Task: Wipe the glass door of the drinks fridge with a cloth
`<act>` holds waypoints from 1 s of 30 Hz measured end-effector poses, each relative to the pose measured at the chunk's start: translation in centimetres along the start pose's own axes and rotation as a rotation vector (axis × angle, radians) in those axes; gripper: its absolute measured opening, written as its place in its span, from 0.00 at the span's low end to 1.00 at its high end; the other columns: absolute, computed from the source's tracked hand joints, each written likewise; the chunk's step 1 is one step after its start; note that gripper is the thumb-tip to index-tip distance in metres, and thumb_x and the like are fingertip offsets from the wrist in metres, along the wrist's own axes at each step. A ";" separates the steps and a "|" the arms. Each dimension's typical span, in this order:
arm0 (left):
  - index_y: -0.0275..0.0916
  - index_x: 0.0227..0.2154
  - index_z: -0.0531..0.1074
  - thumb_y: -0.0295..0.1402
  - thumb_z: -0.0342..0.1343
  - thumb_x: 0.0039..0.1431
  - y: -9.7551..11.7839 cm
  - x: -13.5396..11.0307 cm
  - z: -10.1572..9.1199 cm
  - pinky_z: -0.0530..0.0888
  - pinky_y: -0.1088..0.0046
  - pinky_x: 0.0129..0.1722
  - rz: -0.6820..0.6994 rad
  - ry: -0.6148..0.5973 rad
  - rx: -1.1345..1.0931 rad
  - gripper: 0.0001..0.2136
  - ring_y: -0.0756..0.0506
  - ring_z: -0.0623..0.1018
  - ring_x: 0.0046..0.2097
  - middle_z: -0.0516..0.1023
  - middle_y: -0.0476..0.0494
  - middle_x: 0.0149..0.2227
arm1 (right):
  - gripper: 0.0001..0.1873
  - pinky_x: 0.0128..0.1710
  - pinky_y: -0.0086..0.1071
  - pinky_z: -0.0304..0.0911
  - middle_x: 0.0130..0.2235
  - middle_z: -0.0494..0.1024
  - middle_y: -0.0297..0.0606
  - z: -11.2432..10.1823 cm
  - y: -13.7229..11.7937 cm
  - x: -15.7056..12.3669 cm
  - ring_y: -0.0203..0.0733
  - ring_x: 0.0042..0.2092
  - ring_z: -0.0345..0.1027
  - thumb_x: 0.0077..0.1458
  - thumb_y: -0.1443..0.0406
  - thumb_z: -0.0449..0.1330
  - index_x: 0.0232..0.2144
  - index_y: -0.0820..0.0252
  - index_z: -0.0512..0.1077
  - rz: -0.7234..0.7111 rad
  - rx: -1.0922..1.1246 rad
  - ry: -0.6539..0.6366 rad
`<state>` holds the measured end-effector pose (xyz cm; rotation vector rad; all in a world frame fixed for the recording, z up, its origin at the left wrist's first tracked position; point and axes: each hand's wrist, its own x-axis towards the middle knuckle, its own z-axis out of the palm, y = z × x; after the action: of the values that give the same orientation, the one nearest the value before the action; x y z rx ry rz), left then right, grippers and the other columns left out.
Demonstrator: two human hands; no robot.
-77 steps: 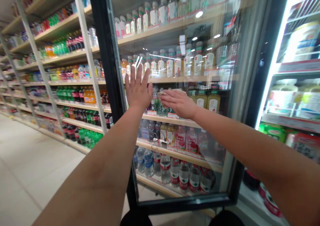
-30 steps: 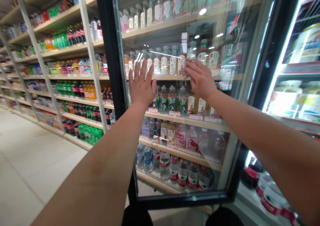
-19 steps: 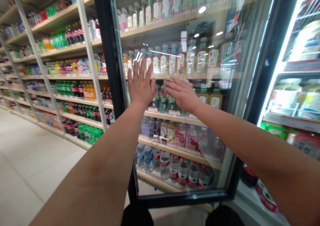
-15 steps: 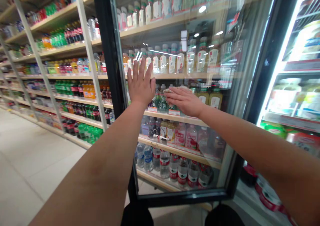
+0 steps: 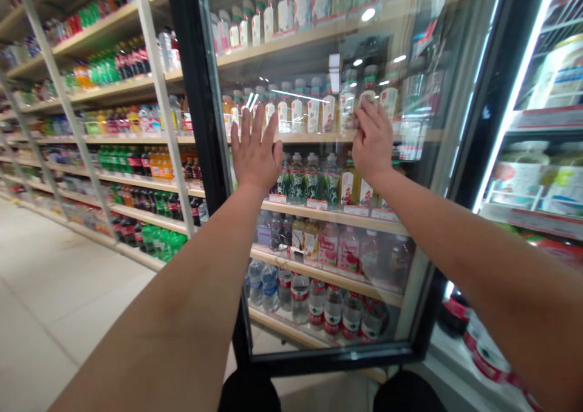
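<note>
- Apparently, wiping is the step in hand, on the one glass door [image 5: 334, 358]; through its pane [image 5: 291, 73] five rows of bottles [image 5: 299, 110] show, too overlapped for a sure count. The next move would call for even pressure across the pane while the door is braced.
- Next come two hands, both the wearer's. The left hand [image 5: 255, 164] seems to lie flat on the pane's left side, fingers spread wide, holding nothing.
- The right hand [image 5: 374, 140], farther right and a little higher, has its fingers close together and bent over a cloth.
- Smallest, one pale cloth [image 5: 368, 96] sits bunched under the right fingertips, mostly hidden, before the second row from the top.
</note>
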<state>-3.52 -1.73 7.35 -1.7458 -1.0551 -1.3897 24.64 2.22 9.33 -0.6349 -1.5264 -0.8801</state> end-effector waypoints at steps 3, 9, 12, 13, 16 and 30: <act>0.48 0.72 0.57 0.38 0.48 0.69 0.0 0.0 0.0 0.38 0.51 0.76 -0.003 -0.015 0.006 0.29 0.41 0.41 0.76 0.47 0.51 0.75 | 0.30 0.72 0.59 0.53 0.67 0.68 0.34 0.8 -3.3 -2.0 0.53 0.73 0.53 0.64 0.71 0.48 0.65 0.50 0.67 -0.085 -0.005 -0.109; 0.43 0.72 0.56 0.38 0.47 0.69 -0.1 0.1 0.0 0.37 0.49 0.76 0.009 -0.021 0.033 0.30 0.39 0.41 0.76 0.45 0.49 0.75 | 0.24 0.70 0.51 0.59 0.68 0.68 0.34 0.3 -7.2 -5.9 0.49 0.72 0.56 0.67 0.72 0.50 0.62 0.56 0.71 -0.469 0.017 -0.532; 0.42 0.72 0.56 0.37 0.47 0.68 0.0 0.1 0.0 0.38 0.49 0.76 0.005 -0.022 0.032 0.30 0.39 0.42 0.76 0.47 0.47 0.75 | 0.23 0.68 0.52 0.60 0.67 0.68 0.33 -0.7 -6.8 -5.7 0.49 0.71 0.57 0.69 0.71 0.51 0.62 0.55 0.71 -0.521 0.023 -0.602; 0.43 0.72 0.57 0.37 0.47 0.68 0.0 0.1 -0.1 0.38 0.49 0.76 0.005 -0.017 0.022 0.30 0.39 0.42 0.76 0.47 0.48 0.75 | 0.23 0.68 0.53 0.61 0.67 0.69 0.33 -1.1 -6.4 -5.4 0.49 0.71 0.57 0.69 0.70 0.51 0.61 0.55 0.72 -0.511 0.022 -0.598; 0.48 0.72 0.57 0.38 0.47 0.68 0.0 0.1 -0.1 0.38 0.50 0.76 0.005 -0.005 0.002 0.29 0.40 0.42 0.76 0.47 0.52 0.75 | 0.24 0.68 0.56 0.60 0.66 0.70 0.33 -2.1 -4.4 -3.9 0.51 0.71 0.58 0.67 0.70 0.52 0.62 0.51 0.72 -0.429 0.002 -0.519; 0.44 0.72 0.57 0.37 0.48 0.67 0.1 0.1 -0.2 0.38 0.51 0.76 -0.012 -0.028 0.029 0.30 0.39 0.42 0.76 0.47 0.48 0.75 | 0.28 0.71 0.56 0.56 0.68 0.67 0.33 -0.1 -5.7 -5.2 0.50 0.73 0.53 0.66 0.72 0.50 0.64 0.49 0.69 -0.333 0.016 -0.433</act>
<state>-3.50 -1.89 7.46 -1.7456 -1.0973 -1.3538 20.83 -0.60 3.23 -0.5935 -2.0697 -1.0217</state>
